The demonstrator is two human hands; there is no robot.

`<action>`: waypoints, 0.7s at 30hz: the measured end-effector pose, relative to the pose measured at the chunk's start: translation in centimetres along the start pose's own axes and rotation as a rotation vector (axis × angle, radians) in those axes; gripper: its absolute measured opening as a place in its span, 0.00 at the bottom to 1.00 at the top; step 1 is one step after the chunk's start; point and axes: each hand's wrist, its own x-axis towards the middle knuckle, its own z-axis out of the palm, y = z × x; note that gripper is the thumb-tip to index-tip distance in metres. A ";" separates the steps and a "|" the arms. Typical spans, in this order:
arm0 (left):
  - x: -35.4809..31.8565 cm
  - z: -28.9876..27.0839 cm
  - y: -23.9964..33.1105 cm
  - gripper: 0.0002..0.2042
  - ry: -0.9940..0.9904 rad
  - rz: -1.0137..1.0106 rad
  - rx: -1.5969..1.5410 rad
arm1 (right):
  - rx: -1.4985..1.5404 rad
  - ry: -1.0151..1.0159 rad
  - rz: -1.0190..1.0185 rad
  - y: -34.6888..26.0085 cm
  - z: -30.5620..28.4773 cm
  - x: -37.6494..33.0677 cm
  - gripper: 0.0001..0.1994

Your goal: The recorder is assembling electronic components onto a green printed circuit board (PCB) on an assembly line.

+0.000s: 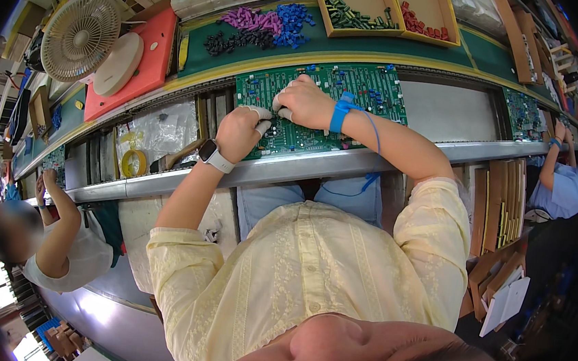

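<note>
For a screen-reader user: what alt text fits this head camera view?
A person's left hand and right hand rest on a green circuit board lying on a conveyor line. Piles of small coloured components lie beyond it, and a fan stands at left.

My right hand [306, 103] covers the middle of the green circuit board [372, 91], so I cannot tell what my fingertips pinch there. My left hand [238, 133] hides the board's lower left corner, and whether it holds a part is unclear. The coloured parts [261, 25] heaped at upper centre are too small to tell apart. The wooden trays [386, 10] are cut off by the top edge. At far right, a co-worker's hands [560, 132] blur into the dark rim.
</note>
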 end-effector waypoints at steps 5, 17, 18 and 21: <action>-0.1 0.5 0.1 0.07 0.030 -0.071 -0.009 | -0.021 0.061 0.021 0.0 0.2 -0.1 0.04; -0.2 0.8 0.2 0.06 0.047 -0.010 0.052 | 0.044 0.120 -0.007 0.3 1.0 -0.3 0.04; -0.3 0.9 0.1 0.06 0.047 -0.011 0.051 | 0.045 0.119 -0.008 0.3 1.0 -0.2 0.04; -0.4 1.4 -0.2 0.05 0.071 0.025 0.090 | 0.016 0.101 0.016 0.1 0.7 -0.1 0.04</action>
